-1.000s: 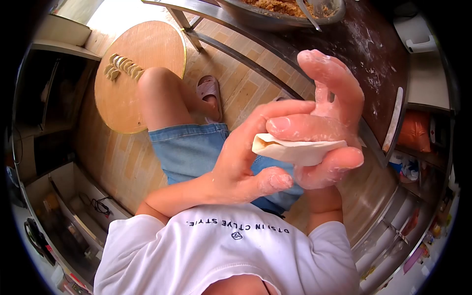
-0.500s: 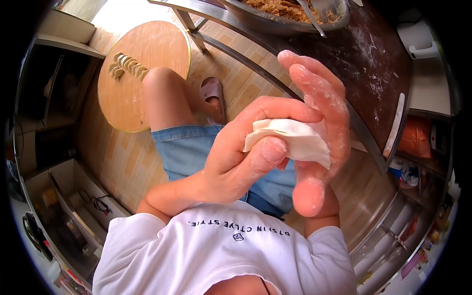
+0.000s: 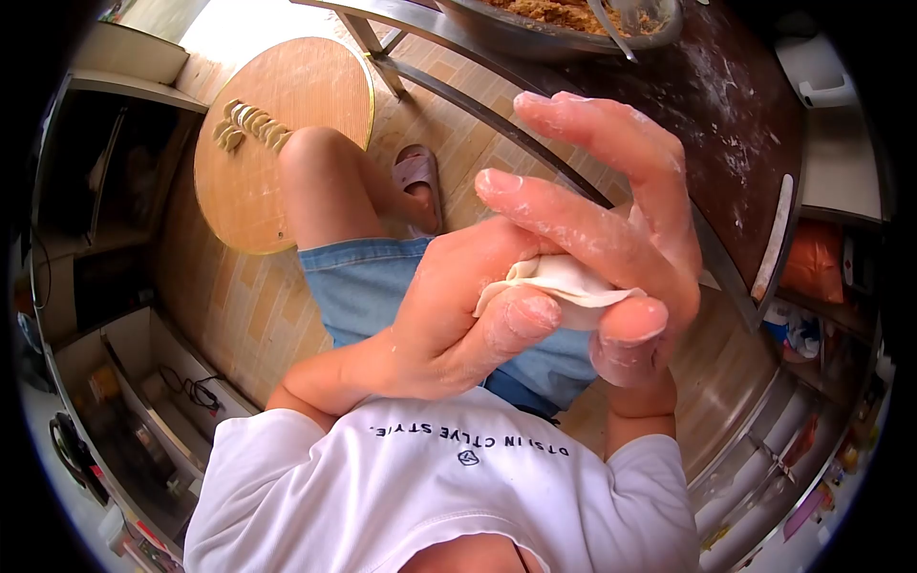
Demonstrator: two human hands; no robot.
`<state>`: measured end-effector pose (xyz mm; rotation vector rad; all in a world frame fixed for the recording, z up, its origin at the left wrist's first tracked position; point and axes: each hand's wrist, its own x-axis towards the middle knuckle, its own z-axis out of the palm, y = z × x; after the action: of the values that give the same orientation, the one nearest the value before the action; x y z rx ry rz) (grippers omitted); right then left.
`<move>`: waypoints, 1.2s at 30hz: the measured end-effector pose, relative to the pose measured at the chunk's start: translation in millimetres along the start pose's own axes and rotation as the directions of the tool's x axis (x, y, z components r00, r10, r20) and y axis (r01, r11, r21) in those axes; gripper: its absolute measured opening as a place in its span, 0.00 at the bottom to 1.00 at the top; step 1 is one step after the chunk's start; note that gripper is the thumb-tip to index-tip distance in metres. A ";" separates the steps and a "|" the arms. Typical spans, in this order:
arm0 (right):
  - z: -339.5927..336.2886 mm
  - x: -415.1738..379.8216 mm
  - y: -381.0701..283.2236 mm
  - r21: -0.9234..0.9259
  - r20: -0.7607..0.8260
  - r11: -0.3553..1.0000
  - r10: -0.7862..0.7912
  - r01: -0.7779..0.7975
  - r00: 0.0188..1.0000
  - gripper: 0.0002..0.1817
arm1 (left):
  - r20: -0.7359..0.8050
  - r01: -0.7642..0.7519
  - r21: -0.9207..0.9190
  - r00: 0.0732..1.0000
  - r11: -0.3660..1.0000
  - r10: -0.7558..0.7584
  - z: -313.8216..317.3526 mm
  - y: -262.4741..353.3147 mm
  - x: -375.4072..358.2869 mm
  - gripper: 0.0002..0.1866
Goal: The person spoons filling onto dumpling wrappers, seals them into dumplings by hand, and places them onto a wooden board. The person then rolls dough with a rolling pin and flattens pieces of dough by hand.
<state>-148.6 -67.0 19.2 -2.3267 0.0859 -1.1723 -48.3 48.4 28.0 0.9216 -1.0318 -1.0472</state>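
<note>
A pale, partly folded dumpling [image 3: 573, 281] with a pleated edge sits between my two hands, close to the camera. My left hand [image 3: 458, 310] grips its left end, thumb along the near side and fingers behind. On the right, my right hand [image 3: 635, 239] pinches the other end, with its thumb at the near edge and an index finger bent over the top. Its other fingers stretch out to the upper left. White flour dusts both hands. The far side of the dumpling is hidden by the fingers.
Rows of dumplings [image 3: 256, 124] lie on a round wooden board [image 3: 239, 201] at the upper left. A metal bowl [image 3: 564, 43] of orange-brown filling with a spoon handle stands on a dark, floured table [image 3: 726, 124]. A whitish stick [image 3: 772, 239] lies at its edge.
My right hand has turned over, its fingers swinging left above the dumpling and its thumb rising to the wrapper's edge. The dumpling's right part is now gathered upward.
</note>
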 end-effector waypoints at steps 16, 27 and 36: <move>-1.5 -0.3 -10.0 0.320 0.071 0.904 0.275 -0.283 0.959 0.37 | 0.032 -0.027 0.289 0.999 0.957 0.018 -1.5 12.5 15.0 0.15; 2.3 4.3 -12.5 0.384 0.134 0.871 0.275 -0.305 0.952 0.36 | 0.073 -0.258 0.489 0.964 0.833 0.256 -6.5 8.0 19.6 0.14; 6.6 5.0 -11.3 0.532 0.081 0.818 0.210 -0.220 0.974 0.30 | 0.189 -0.422 0.588 0.901 0.690 0.390 -12.0 5.8 23.7 0.07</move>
<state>-142.5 -56.0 25.1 -1.7740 0.0088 -0.9137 -31.6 28.3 35.3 1.1148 -1.5893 -0.3370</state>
